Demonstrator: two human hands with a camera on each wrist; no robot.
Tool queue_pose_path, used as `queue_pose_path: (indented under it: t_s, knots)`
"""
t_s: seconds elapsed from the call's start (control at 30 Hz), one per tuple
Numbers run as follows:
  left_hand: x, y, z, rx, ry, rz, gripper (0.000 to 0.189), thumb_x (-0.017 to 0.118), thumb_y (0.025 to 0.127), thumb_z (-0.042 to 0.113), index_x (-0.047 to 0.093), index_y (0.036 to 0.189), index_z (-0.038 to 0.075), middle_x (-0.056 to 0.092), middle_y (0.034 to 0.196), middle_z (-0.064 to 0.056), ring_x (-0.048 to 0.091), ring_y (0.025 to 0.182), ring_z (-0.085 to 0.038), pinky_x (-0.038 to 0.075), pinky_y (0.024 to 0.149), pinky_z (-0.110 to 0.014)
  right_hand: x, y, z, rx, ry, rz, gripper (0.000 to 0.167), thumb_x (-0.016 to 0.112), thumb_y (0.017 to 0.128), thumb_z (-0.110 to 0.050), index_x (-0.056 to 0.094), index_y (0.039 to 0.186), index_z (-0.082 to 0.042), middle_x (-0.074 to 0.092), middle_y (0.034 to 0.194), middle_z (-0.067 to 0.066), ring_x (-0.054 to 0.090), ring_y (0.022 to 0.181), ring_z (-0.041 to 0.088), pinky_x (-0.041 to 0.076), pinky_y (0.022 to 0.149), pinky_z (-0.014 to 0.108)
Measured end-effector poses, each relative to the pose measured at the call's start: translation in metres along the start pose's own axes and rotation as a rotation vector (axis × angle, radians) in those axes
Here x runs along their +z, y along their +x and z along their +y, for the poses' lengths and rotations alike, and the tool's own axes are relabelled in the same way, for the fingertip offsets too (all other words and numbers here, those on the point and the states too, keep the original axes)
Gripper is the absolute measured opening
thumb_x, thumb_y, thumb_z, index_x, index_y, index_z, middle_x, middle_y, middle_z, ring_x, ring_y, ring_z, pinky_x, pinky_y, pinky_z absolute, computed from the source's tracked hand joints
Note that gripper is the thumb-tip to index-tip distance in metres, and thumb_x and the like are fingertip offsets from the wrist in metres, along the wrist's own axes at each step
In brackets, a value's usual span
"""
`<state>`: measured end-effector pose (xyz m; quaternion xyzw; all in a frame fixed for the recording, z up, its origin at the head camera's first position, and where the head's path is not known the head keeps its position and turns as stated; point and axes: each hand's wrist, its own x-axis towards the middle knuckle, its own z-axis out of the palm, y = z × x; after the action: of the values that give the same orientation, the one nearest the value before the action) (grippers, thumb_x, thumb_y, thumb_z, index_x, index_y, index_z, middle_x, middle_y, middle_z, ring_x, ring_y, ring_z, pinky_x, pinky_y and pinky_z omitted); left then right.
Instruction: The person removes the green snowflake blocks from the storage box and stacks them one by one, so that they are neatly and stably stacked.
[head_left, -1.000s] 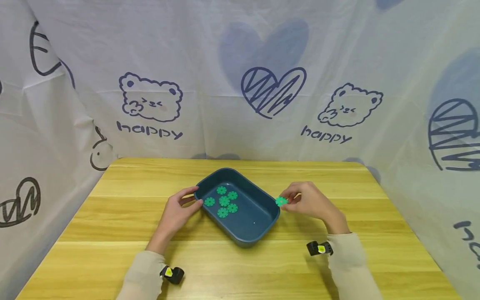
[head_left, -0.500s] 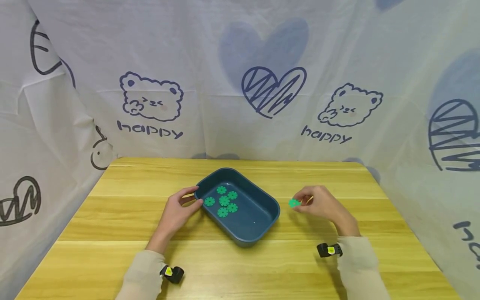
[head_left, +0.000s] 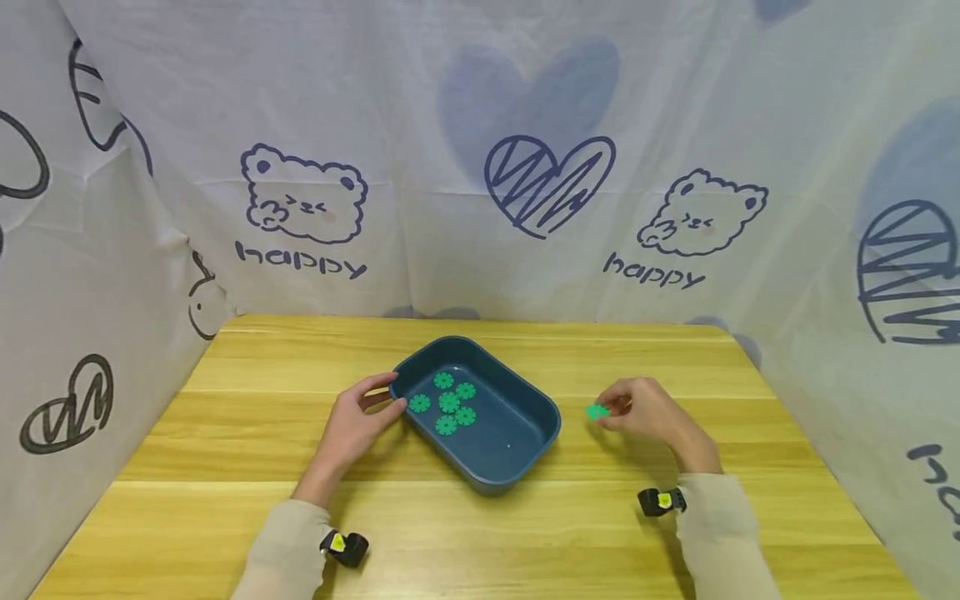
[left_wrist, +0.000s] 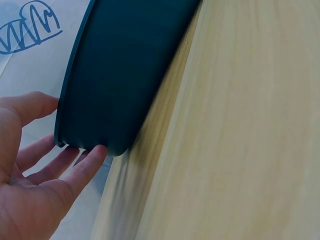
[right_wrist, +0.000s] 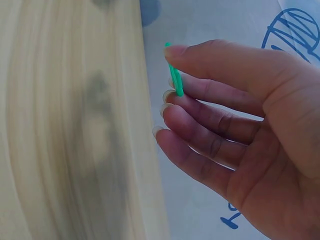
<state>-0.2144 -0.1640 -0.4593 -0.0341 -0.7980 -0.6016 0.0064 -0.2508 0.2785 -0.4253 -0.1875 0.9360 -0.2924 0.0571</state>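
Observation:
A dark blue plastic bin (head_left: 498, 446) sits at an angle on the wooden table. Several green snowflake-shaped plastic discs (head_left: 448, 402) lie flat in its left part. My left hand (head_left: 358, 421) holds the bin's left corner, thumb and fingertips on either side of it at the rim; the left wrist view shows the fingertips against the bin's outer wall (left_wrist: 110, 75). To the right of the bin, my right hand (head_left: 648, 412) pinches another green notched disc (head_left: 597, 412) between thumb and fingers. In the right wrist view this disc (right_wrist: 176, 77) appears edge-on, above the table.
The wooden table (head_left: 487, 550) reaches back to a white cloth (head_left: 450, 267) printed with bears and hearts, which also hangs at both sides. Each wrist wears a small black camera; the left one (head_left: 345, 550) and right one (head_left: 660, 502) sit at the sleeve cuffs.
My right hand has moved right, away from the bin's right rim, and slightly toward me, with the green disc still pinched. My left hand and the bin have stayed in place.

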Motion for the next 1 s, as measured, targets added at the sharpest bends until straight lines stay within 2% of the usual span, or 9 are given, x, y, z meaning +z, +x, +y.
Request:
queue_pose_path:
  t_s: [0.63, 0.8, 1.0]
  knots:
    - [0.001, 0.002, -0.004, -0.013, 0.01, 0.011, 0.051, 0.071, 0.098, 0.017, 0.056, 0.146, 0.006, 0.051, 0.155, -0.016, 0.057, 0.137, -0.038, 0.056, 0.106, -0.039, 0.003, 0.001, 0.017, 0.041, -0.016, -0.02, 0.022, 0.081, 0.088, -0.013, 0.077, 0.106, -0.001, 0.074, 0.093, 0.007, 0.064, 0.083, 0.013, 0.055, 0.072, 0.025]
    - [0.001, 0.002, -0.005, -0.018, 0.025, 0.014, 0.051, 0.072, 0.098, 0.018, 0.056, 0.146, 0.007, 0.052, 0.155, -0.015, 0.057, 0.137, -0.037, 0.055, 0.107, -0.042, 0.005, 0.0, 0.019, 0.045, -0.029, -0.012, 0.022, 0.082, 0.086, -0.014, 0.078, 0.105, -0.002, 0.074, 0.095, 0.008, 0.064, 0.085, 0.015, 0.055, 0.074, 0.028]
    - [0.001, 0.001, -0.003, -0.009, 0.023, 0.017, 0.051, 0.071, 0.099, 0.018, 0.056, 0.146, 0.006, 0.051, 0.155, -0.017, 0.057, 0.137, -0.039, 0.056, 0.106, -0.04, 0.007, -0.001, 0.023, 0.083, -0.027, -0.02, 0.024, 0.084, 0.086, -0.016, 0.077, 0.105, -0.002, 0.074, 0.1, 0.01, 0.067, 0.09, 0.019, 0.06, 0.079, 0.036]
